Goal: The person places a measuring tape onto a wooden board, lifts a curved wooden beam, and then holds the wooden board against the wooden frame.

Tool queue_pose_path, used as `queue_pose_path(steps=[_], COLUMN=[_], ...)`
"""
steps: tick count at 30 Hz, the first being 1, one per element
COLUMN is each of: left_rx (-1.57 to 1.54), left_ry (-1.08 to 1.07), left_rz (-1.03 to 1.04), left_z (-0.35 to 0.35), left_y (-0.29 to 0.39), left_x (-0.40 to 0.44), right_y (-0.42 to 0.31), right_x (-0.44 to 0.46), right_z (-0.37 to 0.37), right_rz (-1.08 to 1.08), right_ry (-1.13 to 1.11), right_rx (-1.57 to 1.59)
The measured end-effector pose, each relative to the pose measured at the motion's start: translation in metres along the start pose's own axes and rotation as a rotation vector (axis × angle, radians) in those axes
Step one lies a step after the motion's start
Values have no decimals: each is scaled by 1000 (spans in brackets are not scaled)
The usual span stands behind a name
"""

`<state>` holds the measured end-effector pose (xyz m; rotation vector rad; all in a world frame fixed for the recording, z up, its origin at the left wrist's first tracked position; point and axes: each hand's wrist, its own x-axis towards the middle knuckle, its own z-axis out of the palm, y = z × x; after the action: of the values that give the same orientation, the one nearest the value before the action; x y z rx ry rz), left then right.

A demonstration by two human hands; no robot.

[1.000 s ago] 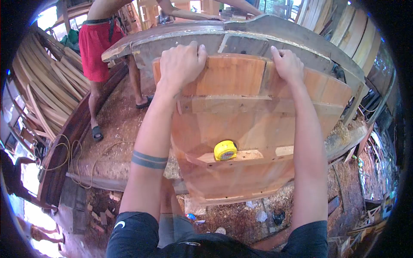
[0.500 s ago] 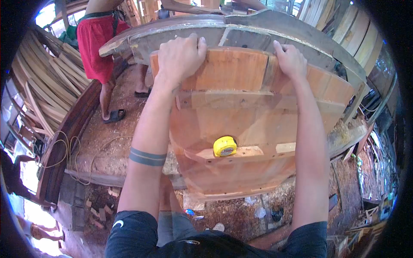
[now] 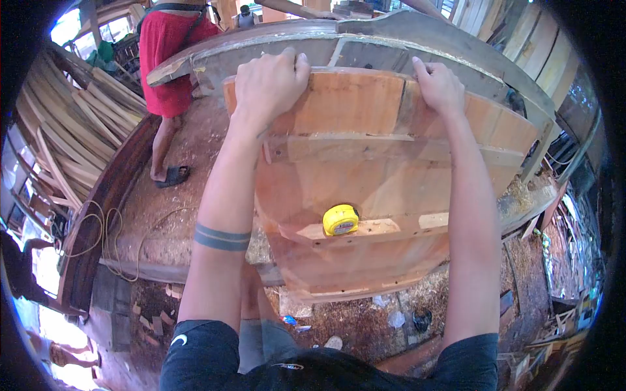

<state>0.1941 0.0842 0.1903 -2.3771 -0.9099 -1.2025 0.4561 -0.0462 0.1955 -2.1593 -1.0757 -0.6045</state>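
Both arms reach forward to a large wooden panel (image 3: 352, 176) built of joined boards with cross battens. Over its top edge on the left, my left hand (image 3: 272, 81) is closed, fingers curled to the far side. My right hand (image 3: 440, 88) grips the same edge farther right, thumb up and fingers mostly hidden behind the wood. On a lower batten of the panel rests a yellow tape measure (image 3: 340, 220), touched by neither hand. Just behind the panel's top runs a curved grey timber structure (image 3: 293, 49).
A person in red shorts (image 3: 166, 58) stands at the back left. Long stacked planks (image 3: 72, 117) lie on the left, near a looped rope (image 3: 111, 241). Wood scraps (image 3: 153, 322) and shavings litter the floor below. More boards (image 3: 541, 52) lean at the back right.
The person in red shorts has shifted right, toward the timber structure. My hands stay on the panel's top edge, and the tape measure keeps its place on the batten.
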Motion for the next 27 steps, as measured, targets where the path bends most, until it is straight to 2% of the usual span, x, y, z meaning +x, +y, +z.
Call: queue_pose_path(steps=[15, 27], left_rx=[-17, -6], left_ry=[14, 41], left_rz=[4, 14], left_z=[-7, -6], left_y=[3, 4], left_x=[1, -1], right_y=[-5, -2], right_x=[-7, -6], right_z=[-6, -1], right_rz=[-51, -46], right_ry=[96, 78], right_rx=[26, 70])
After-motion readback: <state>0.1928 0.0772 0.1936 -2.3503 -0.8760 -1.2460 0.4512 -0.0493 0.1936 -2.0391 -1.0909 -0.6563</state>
